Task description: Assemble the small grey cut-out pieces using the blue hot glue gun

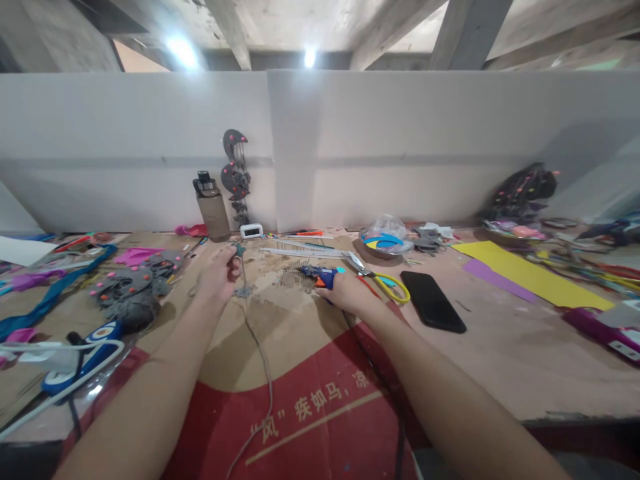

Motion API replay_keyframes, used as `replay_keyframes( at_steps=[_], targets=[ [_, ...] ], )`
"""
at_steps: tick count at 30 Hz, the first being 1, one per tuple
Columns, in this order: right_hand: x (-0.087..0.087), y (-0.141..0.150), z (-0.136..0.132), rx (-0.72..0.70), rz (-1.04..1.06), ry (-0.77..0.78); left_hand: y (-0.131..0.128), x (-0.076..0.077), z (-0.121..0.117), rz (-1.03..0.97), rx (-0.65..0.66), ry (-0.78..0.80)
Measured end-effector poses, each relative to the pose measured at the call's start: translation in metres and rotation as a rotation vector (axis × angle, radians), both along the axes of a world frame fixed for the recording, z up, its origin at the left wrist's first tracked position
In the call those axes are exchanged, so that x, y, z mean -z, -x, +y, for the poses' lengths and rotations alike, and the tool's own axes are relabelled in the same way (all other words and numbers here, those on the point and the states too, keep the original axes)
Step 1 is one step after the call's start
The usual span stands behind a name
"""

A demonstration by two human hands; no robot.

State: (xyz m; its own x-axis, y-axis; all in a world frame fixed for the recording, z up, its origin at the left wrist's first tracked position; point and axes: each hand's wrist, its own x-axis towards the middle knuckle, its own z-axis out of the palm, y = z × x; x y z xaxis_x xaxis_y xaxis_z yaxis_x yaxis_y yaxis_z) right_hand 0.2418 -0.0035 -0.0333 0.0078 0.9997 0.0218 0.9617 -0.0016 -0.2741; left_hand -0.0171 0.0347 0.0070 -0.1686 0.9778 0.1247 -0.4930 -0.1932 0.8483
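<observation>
Over cardboard (295, 333), outstretched, the left hand (219, 272) pinches a corded scrap (240, 250); the right hand (346, 291) clasps a glue gun (326, 276).

Blue glue gun (326, 275), nozzle leftward, and thin grey cord (271, 387) loosely curved over printed cardboard (220, 353).

One blue glue gun (326, 277), one phone (433, 301)

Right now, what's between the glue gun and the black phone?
The head view shows your right hand, the yellow-handled scissors and small coloured pieces.
</observation>
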Motion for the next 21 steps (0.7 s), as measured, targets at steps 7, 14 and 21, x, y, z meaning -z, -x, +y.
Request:
replay_keyframes(
  at_steps=[7, 14, 21],
  targets=[
    [0.023, 0.0, 0.012, 0.085, 0.427, -0.085, -0.013, 0.006, -0.009, 0.017, 0.061, 0.038],
    [-0.007, 0.03, -0.006, -0.013, 0.87, -0.319, -0.014, 0.015, -0.006, 0.027, 0.061, 0.059],
    [-0.022, 0.055, -0.038, -0.397, 1.272, -0.224, -0.016, 0.02, -0.006, 0.05, 0.042, 0.086]
  ],
)
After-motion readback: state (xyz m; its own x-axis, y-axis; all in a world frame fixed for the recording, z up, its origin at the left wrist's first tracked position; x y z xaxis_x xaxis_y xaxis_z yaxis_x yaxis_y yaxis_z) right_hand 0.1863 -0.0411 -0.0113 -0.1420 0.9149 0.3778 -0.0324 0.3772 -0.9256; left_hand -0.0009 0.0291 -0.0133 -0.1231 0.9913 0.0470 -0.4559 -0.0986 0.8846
